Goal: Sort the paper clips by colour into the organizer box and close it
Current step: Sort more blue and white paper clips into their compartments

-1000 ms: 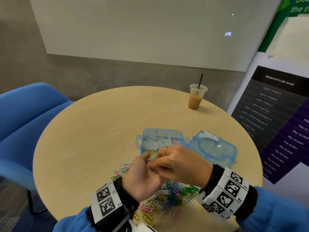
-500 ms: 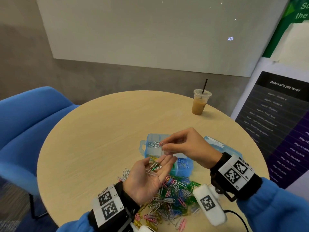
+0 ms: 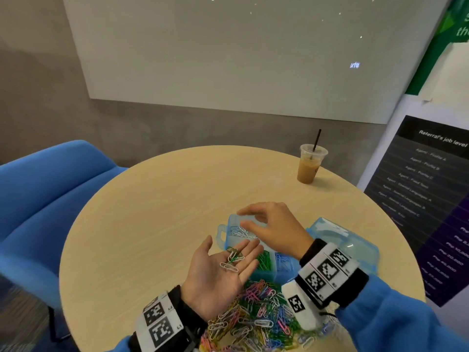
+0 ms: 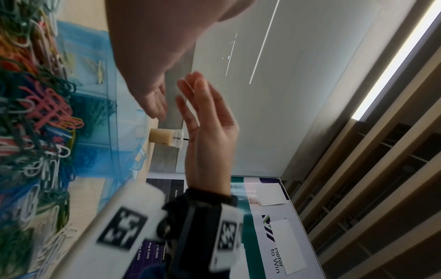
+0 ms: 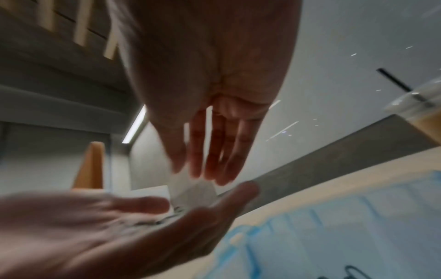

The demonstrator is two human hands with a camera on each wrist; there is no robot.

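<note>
My left hand (image 3: 213, 278) lies palm up in front of the box, fingers straight. A few green and white paper clips (image 3: 232, 259) rest on its fingers. My right hand (image 3: 274, 229) hovers over the back of the blue translucent organizer box (image 3: 223, 240), fingers spread and holding nothing. White clips (image 3: 239, 231) fill a back compartment, green clips (image 3: 264, 261) and blue clips (image 3: 283, 261) fill front ones. The box lid (image 3: 340, 240) lies open to the right. The mixed pile of clips (image 3: 258, 313) sits near the table's front edge. In the right wrist view the right hand's fingers (image 5: 214, 151) hang above the left palm (image 5: 107, 236).
An iced coffee cup (image 3: 311, 165) with a black straw stands at the back right of the round wooden table (image 3: 152, 212). A blue chair (image 3: 38, 199) is at the left. A poster board (image 3: 431, 199) stands close to the table's right edge.
My right hand carried pinched white clips from my left palm to the box's back compartment, let them go and opened. My left palm stayed up, now showing mostly green clips.
</note>
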